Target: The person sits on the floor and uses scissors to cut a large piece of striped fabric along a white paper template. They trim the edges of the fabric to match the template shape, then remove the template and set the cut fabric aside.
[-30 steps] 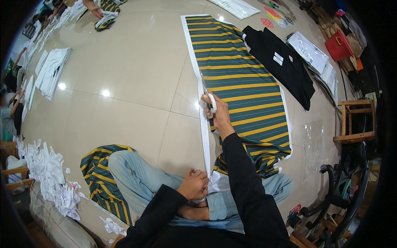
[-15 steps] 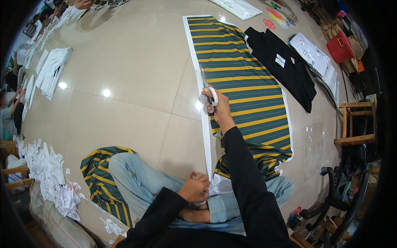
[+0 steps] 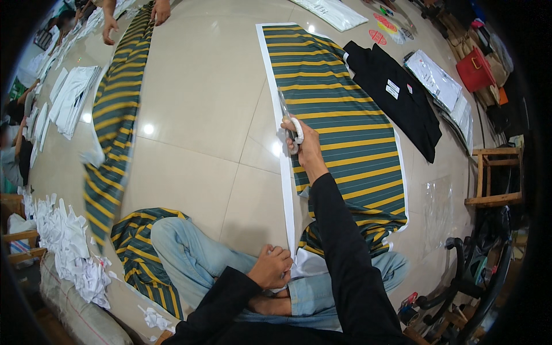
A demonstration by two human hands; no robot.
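Observation:
Green cloth with yellow stripes [image 3: 339, 123] lies spread on the floor in front of me, with a white strip [image 3: 286, 201] along its left side. In my right hand [image 3: 307, 149] is a pair of scissors [image 3: 298, 133] with white-wrapped handles, blades pointing away along that strip. My left hand [image 3: 271, 267] is closed at the strip's near end, over my crossed legs; its fingertips are partly hidden. Another striped piece [image 3: 144, 253] lies bunched left of my knee. At the far left a co-worker's hands [image 3: 161, 11] have a long striped cloth [image 3: 118, 109] stretched toward me, blurred at its near end.
A folded black garment [image 3: 397, 95] and plastic-wrapped packs [image 3: 434, 77] lie to the right, near a red bucket [image 3: 475, 69] and a wooden stool [image 3: 494, 175]. White scraps [image 3: 69, 247] heap at the left, beside a sack [image 3: 77, 299]. Folded white cloths [image 3: 75, 98] lie beyond.
The co-worker's long striped cloth has come into view at the left, swinging down toward me. My hands and the scissors have hardly moved.

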